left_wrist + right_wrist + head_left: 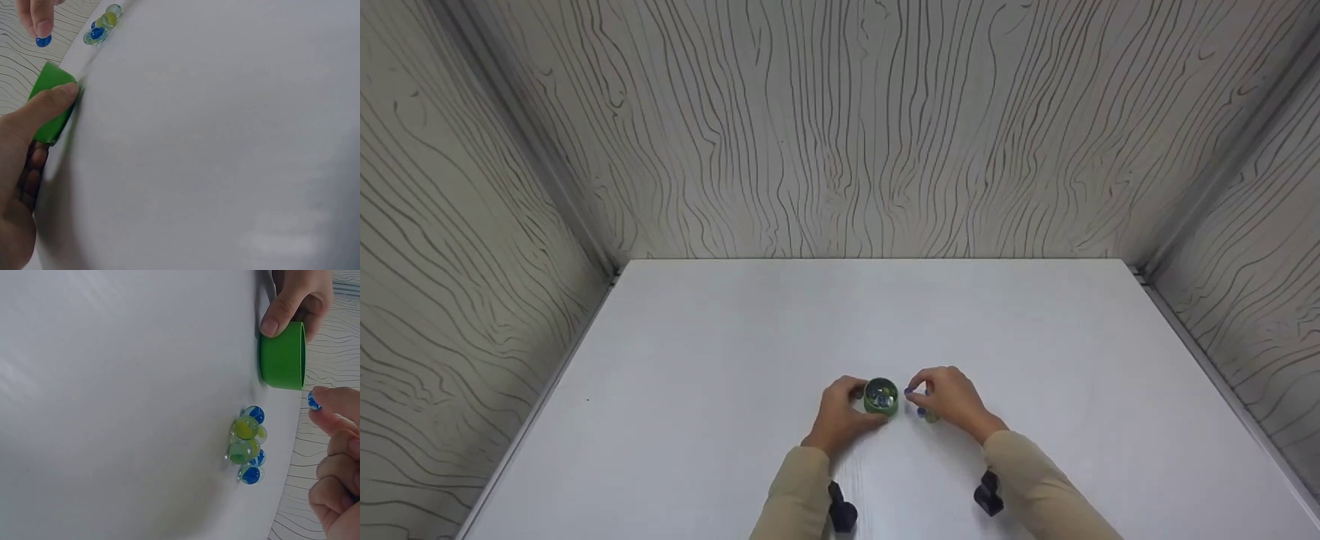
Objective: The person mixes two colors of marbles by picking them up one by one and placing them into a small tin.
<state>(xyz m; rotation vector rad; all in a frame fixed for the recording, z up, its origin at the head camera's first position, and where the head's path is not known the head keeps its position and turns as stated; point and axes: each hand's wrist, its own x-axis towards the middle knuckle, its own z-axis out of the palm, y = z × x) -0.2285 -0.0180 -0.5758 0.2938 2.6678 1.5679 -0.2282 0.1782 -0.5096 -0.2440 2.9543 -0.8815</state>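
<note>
A small green cup (881,406) stands upright on the white table, with several marbles (883,397) inside it. My left hand (840,416) holds the cup from its left side, the thumb (53,102) along the near wall and the fingers behind. Between thumb and forefinger, my right hand (951,397) pinches a blue marble (314,400) just right of the cup's rim, raised above the table. Below that hand, a cluster of blue, yellow and green glass marbles (246,428) lies on the table, partly hidden by the hand in the head view.
The white table (720,337) reaches back to a wall with a wood-grain pattern (840,135). Similar panels rise at the left (450,300) and right. Dark wrist devices (843,514) hang by both sleeves, close over the table.
</note>
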